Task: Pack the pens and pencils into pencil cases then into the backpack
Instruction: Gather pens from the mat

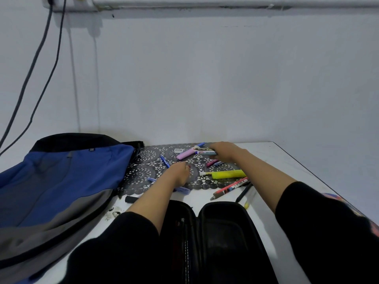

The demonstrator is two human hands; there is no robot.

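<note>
- The pencil case (pixel 221 232), black and hard-shelled, lies unzipped and spread flat at the near edge of the table (pixel 287 160), between the two forearms. Its interior is dark, so its contents cannot be determined.
- The backpack (pixel 61 181), blue and grey, lies flat on the left side of the table. No opening is visible and nothing is seen inside it.
- Progress, as judged: early stage. Most writing items are loose, and the case has not been transferred to the backpack.
- Loose items on or beside the lace mat (pixel 143 169): yellow highlighter (pixel 228 174), purple highlighter (pixel 185 154), blue pen (pixel 164 161), red pen (pixel 229 188), black marker (pixel 131 199).
- The right hand (pixel 223 150), at the far edge of the mat, grips a small bundle of pens (pixel 205 151).
- The left hand (pixel 180 171) rests on the mat with fingers curled downward. Whether it holds anything cannot be told.
- Remaining: collect the loose items, load the case, zip it, and place it in the backpack.
</note>
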